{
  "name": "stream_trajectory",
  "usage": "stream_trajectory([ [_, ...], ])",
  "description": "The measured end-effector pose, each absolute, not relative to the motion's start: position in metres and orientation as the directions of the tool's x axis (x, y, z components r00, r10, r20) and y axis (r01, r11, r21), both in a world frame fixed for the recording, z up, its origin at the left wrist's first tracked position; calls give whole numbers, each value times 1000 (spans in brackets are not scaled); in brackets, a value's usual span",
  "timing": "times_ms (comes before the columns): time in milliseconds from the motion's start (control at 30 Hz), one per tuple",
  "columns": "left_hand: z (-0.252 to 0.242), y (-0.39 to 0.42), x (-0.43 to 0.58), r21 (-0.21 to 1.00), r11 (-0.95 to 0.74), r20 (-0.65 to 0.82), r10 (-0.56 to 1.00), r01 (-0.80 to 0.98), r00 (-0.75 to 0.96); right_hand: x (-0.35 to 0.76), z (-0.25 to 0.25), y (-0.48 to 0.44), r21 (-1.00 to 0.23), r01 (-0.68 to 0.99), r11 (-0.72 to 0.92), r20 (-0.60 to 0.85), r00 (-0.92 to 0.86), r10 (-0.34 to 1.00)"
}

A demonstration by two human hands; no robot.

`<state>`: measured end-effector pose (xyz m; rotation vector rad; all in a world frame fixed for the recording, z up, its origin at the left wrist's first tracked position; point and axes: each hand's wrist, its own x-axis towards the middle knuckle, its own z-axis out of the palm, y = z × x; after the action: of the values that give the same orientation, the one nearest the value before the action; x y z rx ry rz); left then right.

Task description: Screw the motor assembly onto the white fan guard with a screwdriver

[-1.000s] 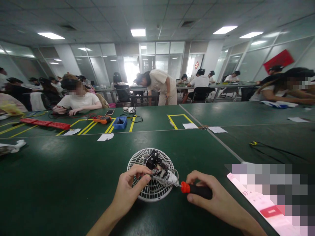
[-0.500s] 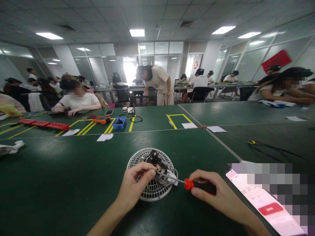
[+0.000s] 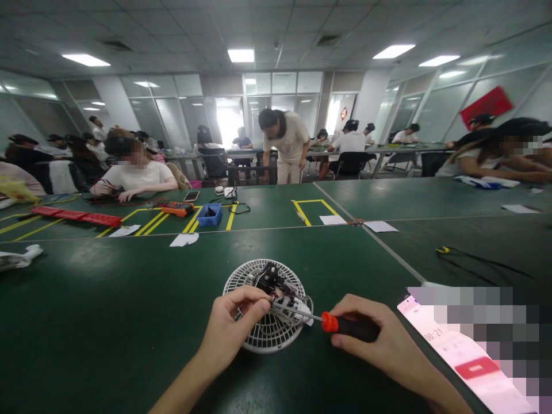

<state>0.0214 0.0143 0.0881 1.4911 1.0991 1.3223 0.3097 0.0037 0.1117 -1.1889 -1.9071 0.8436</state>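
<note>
A round white fan grille (image 3: 268, 344) lies on the green table in front of me, with a black motor assembly (image 3: 268, 277), wires and a white plastic part (image 3: 302, 312) on top of it. My right hand (image 3: 366, 325) is closed round the red and black handle of a screwdriver (image 3: 330, 323), whose shaft points left across the assembly. My left hand (image 3: 241, 316) pinches thumb and forefinger together at the screwdriver's tip, over the left of the grille. Whatever sits between those fingertips is too small to make out.
A phone with a lit pink screen (image 3: 468, 359) lies at right, near a black strap (image 3: 478, 261). Farther off are a blue bin (image 3: 209, 215), an orange multimeter (image 3: 177, 209), red trays (image 3: 75, 216) and paper slips (image 3: 184, 240). Several people sit around; one person (image 3: 287, 144) stands bending opposite.
The screwdriver and my right hand have shifted very slightly; my left hand keeps its pinch at the tip. Across the table, the standing person has moved a little to the right.
</note>
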Motion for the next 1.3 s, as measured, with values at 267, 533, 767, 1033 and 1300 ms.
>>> stream_trajectory([
  [267,85,18,21,963,-257,257,966,85,10,314,118,3,-814,447,372,248,-312,917],
  [533,67,27,17,877,-276,386,892,393,-236,338,125,7,-766,622,164,50,-197,979],
  [767,48,28,17,934,-125,180,974,336,-137,344,129,9,-731,668,140,1,-204,979],
  [1033,54,30,18,957,-93,143,976,275,-166,341,125,8,-732,665,151,-6,-227,974],
  [1300,51,23,17,965,-57,109,975,257,-191,337,126,9,-739,659,139,-26,-234,972],
])
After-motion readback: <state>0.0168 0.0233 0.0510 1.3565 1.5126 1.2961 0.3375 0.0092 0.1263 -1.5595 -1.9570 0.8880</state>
